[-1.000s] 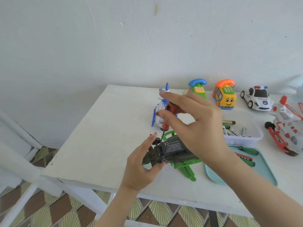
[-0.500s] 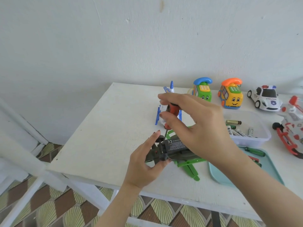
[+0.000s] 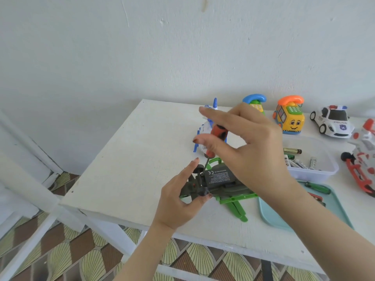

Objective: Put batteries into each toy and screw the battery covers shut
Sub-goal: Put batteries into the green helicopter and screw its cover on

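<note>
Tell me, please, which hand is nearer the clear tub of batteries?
Right. The right hand is just beside the tub, pinching the screwdriver; the left hand grips the green toy farther off.

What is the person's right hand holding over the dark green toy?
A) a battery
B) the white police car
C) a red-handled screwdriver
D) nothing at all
C: the right hand pinches a screwdriver by its red and black handle, with the tip pointing down onto the toy that the left hand grips.
</note>
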Demonstrator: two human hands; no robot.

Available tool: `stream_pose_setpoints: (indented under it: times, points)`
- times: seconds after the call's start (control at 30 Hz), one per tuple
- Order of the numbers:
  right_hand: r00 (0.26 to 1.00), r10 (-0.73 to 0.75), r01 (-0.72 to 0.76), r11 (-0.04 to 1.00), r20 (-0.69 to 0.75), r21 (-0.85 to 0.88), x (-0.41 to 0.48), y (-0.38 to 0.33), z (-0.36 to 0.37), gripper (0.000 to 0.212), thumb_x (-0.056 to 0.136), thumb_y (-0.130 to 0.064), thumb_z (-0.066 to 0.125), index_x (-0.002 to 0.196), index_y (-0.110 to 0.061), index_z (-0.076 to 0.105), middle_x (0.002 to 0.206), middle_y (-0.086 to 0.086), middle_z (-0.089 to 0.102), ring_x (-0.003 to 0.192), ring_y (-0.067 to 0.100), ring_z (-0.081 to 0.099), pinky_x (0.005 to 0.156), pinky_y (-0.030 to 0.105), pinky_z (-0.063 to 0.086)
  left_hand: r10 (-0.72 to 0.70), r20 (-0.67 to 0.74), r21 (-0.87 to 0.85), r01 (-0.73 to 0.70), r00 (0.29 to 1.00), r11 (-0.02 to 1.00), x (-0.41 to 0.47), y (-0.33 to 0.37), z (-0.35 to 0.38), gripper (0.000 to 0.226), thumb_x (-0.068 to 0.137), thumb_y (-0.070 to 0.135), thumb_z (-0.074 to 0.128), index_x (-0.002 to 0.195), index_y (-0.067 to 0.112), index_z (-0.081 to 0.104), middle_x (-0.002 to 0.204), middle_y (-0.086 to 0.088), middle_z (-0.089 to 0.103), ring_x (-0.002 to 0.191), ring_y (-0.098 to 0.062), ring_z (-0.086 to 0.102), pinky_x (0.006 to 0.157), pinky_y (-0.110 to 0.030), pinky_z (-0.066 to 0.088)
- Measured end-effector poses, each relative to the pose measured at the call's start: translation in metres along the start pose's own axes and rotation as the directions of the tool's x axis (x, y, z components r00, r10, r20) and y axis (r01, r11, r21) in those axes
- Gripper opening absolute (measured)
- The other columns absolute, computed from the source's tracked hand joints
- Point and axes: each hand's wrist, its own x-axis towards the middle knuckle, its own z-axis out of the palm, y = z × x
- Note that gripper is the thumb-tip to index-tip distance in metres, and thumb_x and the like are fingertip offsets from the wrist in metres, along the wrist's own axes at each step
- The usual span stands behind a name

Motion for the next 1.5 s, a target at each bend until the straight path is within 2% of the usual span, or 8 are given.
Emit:
stream_pose_setpoints:
  times: [0.17, 0.33, 0.5, 0.7, 0.8, 0.97, 1.2, 1.5]
  points:
    - [0.995, 0.092, -0.093, 0.993, 0.027, 0.074, -0.001, 0.001, 0.004, 0.023, 0.088, -0.010, 0.062, 0.111, -0.007, 0.065, 0.082, 0.000, 0.068, 0.075, 0.008, 0.065, 0.076, 0.031, 0.054, 0.003, -0.006, -0.007, -0.003, 1.000, 1.000, 0.000, -0.001, 0.000, 0.075, 0.078, 0.024, 0.077, 0.143, 0.028, 0.041, 0.127, 0.027, 0.057, 0.098, -0.011, 0.070, 0.080, -0.020, 0.057]
    - [0.997, 0.036, -0.037, 0.999, -0.063, -0.018, 0.004, -0.001, 0.005, 0.028, 0.080, -0.028, 0.072, 0.101, -0.009, 0.072, 0.075, 0.000, 0.063, 0.078, 0.003, 0.055, 0.077, 0.006, 0.038, 0.012, -0.008, -0.004, -0.012, 1.000, 1.000, 0.001, -0.001, 0.001, 0.077, 0.077, 0.022, 0.078, 0.143, 0.026, 0.040, 0.125, 0.028, 0.058, 0.103, -0.006, 0.067, 0.081, -0.016, 0.055]
    - [0.995, 0.097, -0.096, 0.995, -0.015, 0.037, 0.004, -0.001, 0.008, 0.025, 0.087, -0.012, 0.060, 0.111, -0.006, 0.066, 0.083, -0.002, 0.068, 0.080, 0.007, 0.064, 0.080, 0.026, 0.052, 0.002, -0.002, -0.023, -0.002, 1.000, 1.000, 0.000, -0.003, 0.000, 0.076, 0.077, 0.023, 0.079, 0.143, 0.026, 0.041, 0.120, 0.017, 0.063, 0.100, -0.010, 0.069, 0.080, -0.016, 0.055]
    - [0.997, 0.067, -0.067, 0.998, -0.043, -0.019, 0.009, -0.005, 0.008, 0.027, 0.079, -0.028, 0.075, 0.100, -0.011, 0.074, 0.078, 0.000, 0.064, 0.082, 0.004, 0.057, 0.077, 0.008, 0.040, 0.004, 0.005, -0.034, -0.004, 1.000, 0.999, 0.002, -0.003, -0.001, 0.076, 0.079, 0.029, 0.078, 0.144, 0.026, 0.040, 0.117, 0.007, 0.066, 0.096, -0.011, 0.070, 0.078, -0.020, 0.057]
    - [0.996, 0.085, -0.086, 0.996, -0.012, -0.022, 0.008, -0.004, 0.008, 0.024, 0.085, -0.013, 0.068, 0.108, -0.009, 0.070, 0.080, 0.000, 0.069, 0.077, 0.010, 0.062, 0.077, 0.018, 0.048, 0.007, 0.007, -0.052, -0.006, 1.000, 0.999, 0.001, -0.003, 0.000, 0.074, 0.081, 0.032, 0.077, 0.145, 0.026, 0.040, 0.118, 0.007, 0.066, 0.097, -0.012, 0.070, 0.078, -0.021, 0.057]
    - [0.993, 0.039, -0.037, 0.999, 0.114, -0.020, 0.003, -0.010, 0.007, 0.027, 0.089, -0.018, 0.061, 0.113, -0.007, 0.066, 0.093, 0.003, 0.069, 0.118, 0.008, 0.055, 0.093, 0.018, 0.043, -0.020, 0.021, -0.043, 0.020, 1.000, 0.999, 0.000, -0.006, -0.001, 0.074, 0.078, 0.025, 0.079, 0.143, 0.017, 0.044, 0.110, 0.004, 0.068, 0.091, -0.013, 0.071, 0.077, -0.028, 0.060]
    - [0.999, 0.044, -0.047, 0.990, -0.024, -0.132, 0.005, -0.008, 0.007, 0.033, 0.085, -0.017, 0.069, 0.116, -0.007, 0.066, 0.075, -0.002, 0.065, 0.075, 0.010, 0.057, 0.076, 0.015, 0.044, 0.001, 0.014, -0.061, 0.000, 1.000, 0.998, 0.001, -0.002, 0.000, 0.076, 0.079, 0.028, 0.077, 0.144, 0.030, 0.040, 0.119, 0.022, 0.062, 0.096, -0.010, 0.070, 0.081, -0.018, 0.055]
    - [0.976, 0.169, -0.152, 0.981, 0.140, -0.124, -0.003, -0.006, 0.007, 0.047, 0.094, -0.023, 0.050, 0.138, -0.010, 0.043, 0.090, -0.010, 0.054, 0.091, 0.008, 0.055, 0.085, 0.006, 0.036, 0.023, 0.019, -0.059, -0.022, 1.000, 0.998, 0.001, -0.004, -0.001, 0.073, 0.083, 0.036, 0.074, 0.146, 0.026, 0.039, 0.120, 0.013, 0.063, 0.101, -0.014, 0.068, 0.079, -0.028, 0.060]
